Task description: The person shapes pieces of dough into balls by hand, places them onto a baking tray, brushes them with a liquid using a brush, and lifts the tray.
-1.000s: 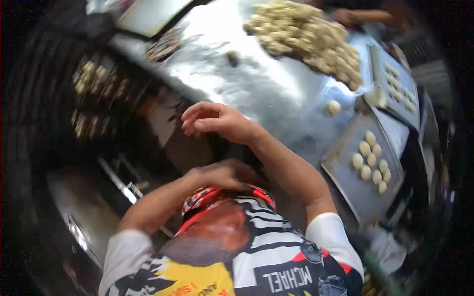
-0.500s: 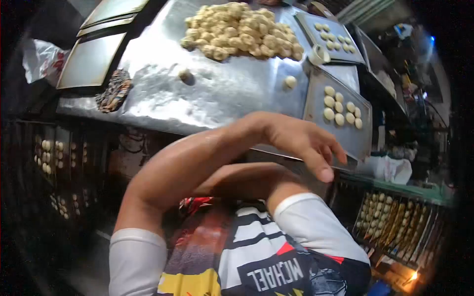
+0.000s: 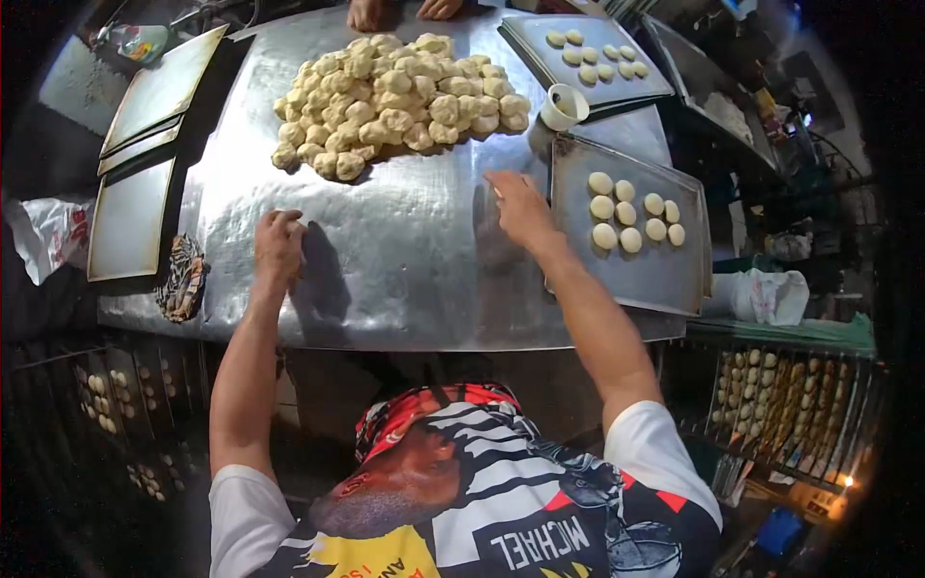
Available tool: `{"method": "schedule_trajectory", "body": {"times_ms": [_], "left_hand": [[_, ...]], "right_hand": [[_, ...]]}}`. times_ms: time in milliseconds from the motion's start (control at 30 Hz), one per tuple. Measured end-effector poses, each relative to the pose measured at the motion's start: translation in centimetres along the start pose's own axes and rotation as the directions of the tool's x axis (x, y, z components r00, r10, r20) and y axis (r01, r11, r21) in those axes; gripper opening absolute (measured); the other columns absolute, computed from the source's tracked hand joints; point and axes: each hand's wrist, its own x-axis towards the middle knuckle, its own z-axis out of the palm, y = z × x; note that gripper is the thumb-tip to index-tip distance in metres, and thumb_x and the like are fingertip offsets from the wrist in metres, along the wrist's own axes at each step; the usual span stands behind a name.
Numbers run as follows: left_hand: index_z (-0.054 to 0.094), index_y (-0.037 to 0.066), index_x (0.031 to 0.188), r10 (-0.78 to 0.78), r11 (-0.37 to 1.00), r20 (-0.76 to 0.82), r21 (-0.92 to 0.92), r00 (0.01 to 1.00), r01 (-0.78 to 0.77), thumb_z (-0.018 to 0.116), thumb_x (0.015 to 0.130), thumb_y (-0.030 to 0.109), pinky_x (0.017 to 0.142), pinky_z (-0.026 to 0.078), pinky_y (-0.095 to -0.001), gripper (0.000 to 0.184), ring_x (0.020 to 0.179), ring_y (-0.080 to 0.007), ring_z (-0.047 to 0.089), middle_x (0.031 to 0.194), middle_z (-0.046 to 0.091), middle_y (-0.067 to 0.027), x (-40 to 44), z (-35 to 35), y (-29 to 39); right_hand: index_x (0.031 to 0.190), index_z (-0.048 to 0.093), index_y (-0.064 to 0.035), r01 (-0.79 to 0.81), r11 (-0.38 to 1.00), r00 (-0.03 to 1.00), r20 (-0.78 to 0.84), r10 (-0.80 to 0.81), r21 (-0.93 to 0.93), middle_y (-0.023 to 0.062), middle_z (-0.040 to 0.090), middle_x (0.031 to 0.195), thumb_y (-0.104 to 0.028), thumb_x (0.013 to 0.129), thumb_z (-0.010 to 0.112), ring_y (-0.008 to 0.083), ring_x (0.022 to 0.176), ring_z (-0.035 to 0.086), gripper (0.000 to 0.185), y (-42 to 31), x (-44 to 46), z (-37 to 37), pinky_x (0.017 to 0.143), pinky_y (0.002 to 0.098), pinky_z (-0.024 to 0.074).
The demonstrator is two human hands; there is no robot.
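Note:
On the metal table (image 3: 395,289), my left hand (image 3: 277,249) is curled palm down, fingers bent round a dough ball; only a pale sliver of it shows. Farther right, my right hand (image 3: 523,207) cups a second dough ball beside the near baking tray, its fingers bent and most of the dough hidden under them. Beyond both hands lies a large heap of pale dough balls (image 3: 395,106). The near baking tray (image 3: 665,275) carries several smooth round dough pieces (image 3: 626,214).
Another person's hands (image 3: 400,12) rest at the table's far edge. A white cup (image 3: 565,106) stands between the heap and a far tray (image 3: 631,89) of dough pieces. Flat trays (image 3: 130,217) and a crumpled cloth (image 3: 181,279) lie left. A filled rack (image 3: 780,405) stands lower right.
My arms, crossed before with my left hand reaching right, have uncrossed and stretched forward over the table. My hands now cover the places of the two loose dough balls. The view has shifted.

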Motion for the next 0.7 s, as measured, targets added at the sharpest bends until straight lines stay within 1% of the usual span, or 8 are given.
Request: {"method": "schedule_trajectory", "body": {"times_ms": [133,200,267,367,467,533,600,700], "left_hand": [[0.077,0.008,0.117,-0.067,0.992,-0.05,-0.107,0.997,0.061,0.08,0.093,0.018,0.085,0.058,-0.0389,0.027,0.101,-0.0284,0.068,0.118,0.07,-0.0141,-3.2,0.5,1.1],[0.077,0.008,0.116,-0.017,0.997,-0.096,-0.074,0.995,0.01,0.08,0.094,0.025,0.088,0.057,-0.0417,0.028,0.109,-0.0304,0.066,0.118,0.07,-0.015,-3.7,0.6,1.4],[0.078,0.009,0.114,0.036,0.971,-0.071,0.239,0.997,-0.018,0.074,0.098,0.039,0.102,0.051,-0.0453,0.034,0.115,-0.0324,0.065,0.118,0.071,-0.0141,-2.6,0.4,1.2],[0.075,0.015,0.126,-0.166,0.973,0.031,0.167,0.986,0.159,0.063,0.102,0.049,0.116,0.037,-0.0533,0.043,0.129,-0.0385,0.058,0.132,0.066,-0.017,1.9,0.7,-0.5],[0.066,0.019,0.141,-0.157,0.926,-0.227,0.306,0.961,0.224,0.055,0.105,0.045,0.119,0.033,-0.0599,0.046,0.147,-0.0413,0.041,0.156,0.049,-0.0232,3.0,3.0,1.0],[0.045,0.028,0.161,-0.175,0.92,-0.117,0.334,0.978,0.205,0.046,0.107,0.049,0.125,0.017,-0.0644,0.058,0.158,-0.044,0.024,0.17,0.03,-0.0257,3.4,4.5,-1.9],[0.034,0.029,0.168,-0.195,0.908,-0.014,0.376,0.981,0.186,0.041,0.109,0.053,0.126,0.01,-0.0654,0.064,0.162,-0.0437,0.014,0.174,0.02,-0.0252,3.6,5.5,-2.9],[0.03,0.03,0.169,-0.182,0.902,-0.013,0.395,0.983,0.172,0.039,0.109,0.06,0.126,0.005,-0.0688,0.068,0.162,-0.0464,0.009,0.175,0.015,-0.0249,3.5,5.0,-1.6]], "right_hand": [[0.129,0.07,-0.0099,0.026,0.983,0.997,0.071,-0.04,0.181,0.014,0.068,0.13,-0.013,0.094,0.069,0.0377,0.118,0.061,0.035,4.3,0.3,1.5,0.105,0.048,0.049],[0.124,0.07,-0.0093,0.069,0.98,0.994,0.07,-0.084,0.186,0.0134,0.068,0.124,-0.017,0.091,0.076,0.0372,0.114,0.061,0.034,3.3,0.3,0.5,0.101,0.0468,0.0504],[0.121,0.07,-0.0092,0.109,0.982,0.99,0.07,-0.121,0.151,0.0129,0.067,0.12,-0.018,0.089,0.08,0.037,0.111,0.061,0.035,3.0,0.6,-0.2,0.098,0.0453,0.051],[0.12,0.071,-0.0099,0.13,0.982,0.983,0.112,-0.146,0.134,0.0121,0.067,0.118,-0.02,0.088,0.081,0.0366,0.107,0.061,0.034,4.1,0.5,0.5,0.096,0.0435,0.0513],[0.115,0.075,-0.0102,0.097,0.986,0.984,0.135,-0.115,0.137,0.0112,0.068,0.117,-0.026,0.092,0.078,0.0364,0.105,0.061,0.028,4.2,1.0,1.0,0.095,0.0427,0.051],[0.11,0.078,-0.0109,0.029,0.995,0.988,0.15,-0.044,0.098,0.0107,0.069,0.113,-0.032,0.096,0.074,0.0362,0.105,0.061,0.026,4.1,1.5,0.0,0.095,0.043,0.0506],[0.104,0.081,-0.0138,-0.561,0.68,0.827,0.287,0.483,0.472,0.0111,0.072,0.107,-0.041,0.1,0.067,0.0378,0.105,0.062,0.031,4.4,3.9,1.1,0.097,0.0469,0.0494],[0.102,0.076,-0.015,-0.411,0.896,0.904,-0.056,0.424,0.167,0.012,0.073,0.106,-0.042,0.103,0.062,0.04,0.105,0.062,0.031,5.6,5.3,5.0,0.094,0.0531,0.0477]]}}
